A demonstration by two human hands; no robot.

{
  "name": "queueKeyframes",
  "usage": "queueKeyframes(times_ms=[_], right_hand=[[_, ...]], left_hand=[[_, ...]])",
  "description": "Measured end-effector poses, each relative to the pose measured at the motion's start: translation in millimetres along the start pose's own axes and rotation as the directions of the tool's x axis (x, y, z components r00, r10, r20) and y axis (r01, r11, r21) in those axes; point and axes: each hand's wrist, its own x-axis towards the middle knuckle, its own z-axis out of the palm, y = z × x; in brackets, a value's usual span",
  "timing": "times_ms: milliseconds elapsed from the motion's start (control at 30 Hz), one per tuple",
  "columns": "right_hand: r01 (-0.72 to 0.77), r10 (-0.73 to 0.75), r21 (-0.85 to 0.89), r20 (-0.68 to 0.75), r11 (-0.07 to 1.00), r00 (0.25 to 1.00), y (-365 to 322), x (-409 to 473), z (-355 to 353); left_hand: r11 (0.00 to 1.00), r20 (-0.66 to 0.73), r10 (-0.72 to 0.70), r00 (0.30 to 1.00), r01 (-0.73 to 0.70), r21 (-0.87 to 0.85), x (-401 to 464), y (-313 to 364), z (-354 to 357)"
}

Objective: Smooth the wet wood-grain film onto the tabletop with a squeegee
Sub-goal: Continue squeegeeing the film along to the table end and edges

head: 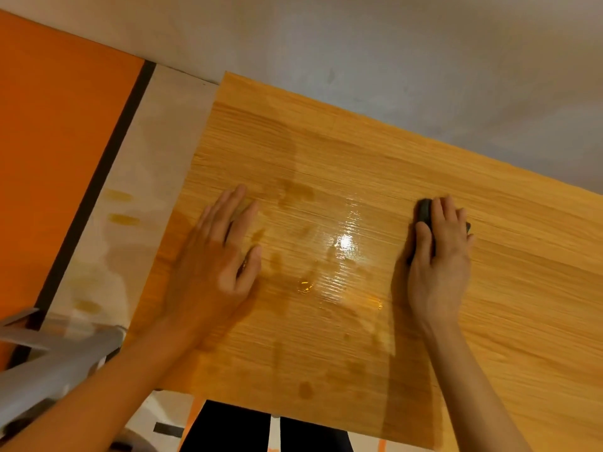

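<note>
The wood-grain film [342, 151] covers most of the tabletop and shines wet in its middle, with puddles and dark damp patches. My left hand [218, 252] lies flat on the film's left part, fingers straight and spread. My right hand [439, 256] grips a dark squeegee [425, 212] and presses it down on the film right of the wet patch. Only the squeegee's far end and a bit of its right side show past my fingers.
A bare pale strip of tabletop [143, 177] with wet spots lies left of the film. Beyond it are a dark edge and an orange panel [55, 135]. A grey wall [391, 53] runs behind the table. A grey chair arm [55, 363] sits at lower left.
</note>
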Motion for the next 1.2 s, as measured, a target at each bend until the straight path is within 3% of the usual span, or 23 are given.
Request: queueKeyframes(times_ms=[67, 233, 367, 433, 500, 567, 633, 733, 800, 867, 933, 1000, 1067, 1133, 1200], right_hand=[[-0.007, 0.006, -0.004, -0.045, 1.0, 0.999, -21.9, -11.6, 16.4], [0.282, -0.277, -0.054, 0.089, 0.958, 0.957, -88.1, -55.0, 69.4], [0.492, -0.455, -0.09, 0.267, 0.866, 0.85, -46.9, -48.8, 35.5], [0.379, -0.348, -0.107, 0.228, 0.919, 0.909, -6.9, -49.9, 5.2], [0.106, -0.102, -0.048, 0.08, 0.993, 0.992, 16.1, -54.8, -14.4], [-0.089, 0.089, 0.016, -0.048, 0.996, 0.995, 6.9, -63.0, -5.6], [-0.069, 0.071, 0.033, -0.065, 0.997, 0.995, -27.6, -74.1, 18.6], [0.155, -0.157, 0.053, 0.04, 0.987, 0.987, -76.2, -96.0, 55.3], [0.319, -0.324, 0.054, 0.14, 0.946, 0.936, -77.1, -98.5, 56.4], [0.397, -0.397, 0.041, 0.206, 0.917, 0.894, -50.6, -90.1, 37.7], [0.295, -0.297, 0.037, 0.171, 0.955, 0.939, -11.5, -87.4, 10.4], [0.074, -0.077, 0.077, 0.044, 0.994, 0.996, 19.0, -90.6, -13.4], [-0.093, 0.101, 0.117, -0.063, 0.989, 0.993, 18.8, -98.0, -12.6], [-0.096, 0.103, 0.093, -0.073, 0.991, 0.992, -11.3, -107.6, 7.4], [0.05, -0.049, 0.073, -0.01, 0.996, 0.999, -51.7, -121.3, 33.0]], left_hand=[[1.0, -0.011, 0.008, 1.0, -0.008, 0.003, 1.9, -2.0, 2.4], [1.0, -0.033, 0.024, 0.999, -0.023, 0.022, 3.4, -5.8, 3.9], [0.999, -0.058, 0.038, 0.998, -0.036, 0.033, 1.2, -5.0, 6.0], [0.999, -0.066, 0.038, 0.997, -0.036, 0.031, 1.4, -5.0, 6.5], [0.999, -0.06, 0.029, 0.998, -0.027, 0.042, 0.9, -4.8, 7.2], [0.998, -0.05, 0.024, 0.998, -0.022, 0.057, 1.4, -4.9, 7.3], [0.997, -0.04, 0.025, 0.999, -0.022, 0.074, 2.0, -4.9, 6.4], [0.995, -0.053, 0.026, 0.998, -0.02, 0.101, 2.6, -3.3, 5.7], [0.994, -0.057, 0.029, 0.998, -0.022, 0.109, 1.8, -1.6, 6.1], [0.994, -0.067, 0.038, 0.997, -0.031, 0.102, 1.4, -1.5, 6.6], [0.995, -0.072, 0.038, 0.997, -0.031, 0.094, 1.6, -1.9, 7.2], [0.994, -0.081, 0.041, 0.996, -0.032, 0.106, 1.2, -2.9, 7.7], [0.993, -0.097, 0.051, 0.994, -0.04, 0.112, 2.0, -3.7, 8.0], [0.992, -0.101, 0.056, 0.993, -0.044, 0.116, 2.3, -4.1, 8.2], [0.992, -0.107, 0.044, 0.993, -0.031, 0.123, 1.7, -3.8, 8.2]])
